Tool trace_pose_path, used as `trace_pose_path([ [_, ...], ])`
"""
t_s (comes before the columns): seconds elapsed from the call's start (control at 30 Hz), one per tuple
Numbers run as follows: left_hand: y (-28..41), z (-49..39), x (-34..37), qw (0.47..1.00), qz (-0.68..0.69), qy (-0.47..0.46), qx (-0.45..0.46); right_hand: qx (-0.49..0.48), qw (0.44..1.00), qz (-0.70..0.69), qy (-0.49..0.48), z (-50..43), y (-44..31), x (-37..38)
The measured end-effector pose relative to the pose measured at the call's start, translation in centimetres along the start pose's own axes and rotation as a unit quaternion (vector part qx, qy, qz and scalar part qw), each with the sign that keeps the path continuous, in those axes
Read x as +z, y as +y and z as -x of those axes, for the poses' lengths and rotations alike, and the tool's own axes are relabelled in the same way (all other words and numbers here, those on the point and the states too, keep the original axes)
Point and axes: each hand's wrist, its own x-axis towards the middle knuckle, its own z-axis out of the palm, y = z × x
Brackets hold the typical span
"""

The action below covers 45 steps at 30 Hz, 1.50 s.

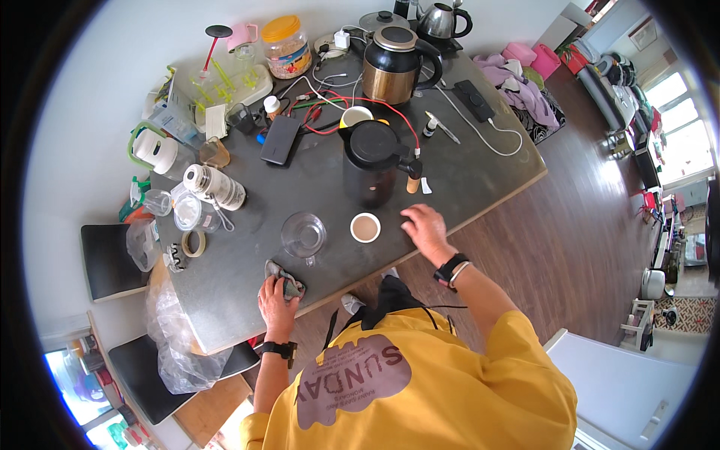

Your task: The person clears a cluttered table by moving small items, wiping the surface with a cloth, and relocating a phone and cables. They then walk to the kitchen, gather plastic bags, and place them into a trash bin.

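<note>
Near the front edge of the dark table, my left hand (278, 301) holds a crumpled patterned cloth (293, 286) against the tabletop. My right hand (426, 232) is over the table's edge with its fingers loosely bent and apart, nothing in them. Just left of it stands a small white cup (365, 228) of light brown liquid. A clear glass mug (304, 234) stands between that cup and the cloth, and looks empty. Behind the white cup rises a black lidded jug (372, 163), its handle pointing right.
A white bottle (214, 187), a roll of tape (193, 243) and a clear plastic jar (194, 212) crowd the left side. Farther back are a power bank (280, 140), tangled cables (337, 99) and a gold-and-black kettle (392, 67). A small brown-and-black bottle (413, 178) stands by the jug.
</note>
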Motion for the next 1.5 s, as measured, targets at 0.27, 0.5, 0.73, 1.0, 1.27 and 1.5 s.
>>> trace_pose_path([
  [0.27, 1.5, -0.2, 0.7, 0.997, -0.017, 0.006, -0.071, 0.025, 0.989, 0.136, -0.058, -8.5, 7.4, -1.8],
  [0.5, 5.4, 0.3, 3.9, 0.989, -0.042, 0.035, -0.139, -0.064, 0.969, 0.159, -0.177, -10.7, 9.2, -1.8],
  [0.73, 11.4, 1.3, 6.8, 0.979, -0.025, 0.069, -0.191, -0.179, 0.955, 0.060, -0.228, -11.9, 10.2, -2.6],
  [1.0, 15.7, 1.5, 8.4, 0.989, -0.019, 0.066, -0.132, -0.182, 0.968, -0.054, -0.166, -6.8, 14.8, -4.8],
  [1.27, 21.2, 1.2, 10.1, 0.992, 0.009, 0.095, -0.080, 0.068, 0.983, -0.104, -0.135, 4.3, 21.6, -15.6],
  [1.5, 28.4, 0.5, 13.4, 0.994, -0.003, 0.095, 0.045, 0.127, 0.984, -0.073, -0.106, 12.8, 24.2, -20.9],
])
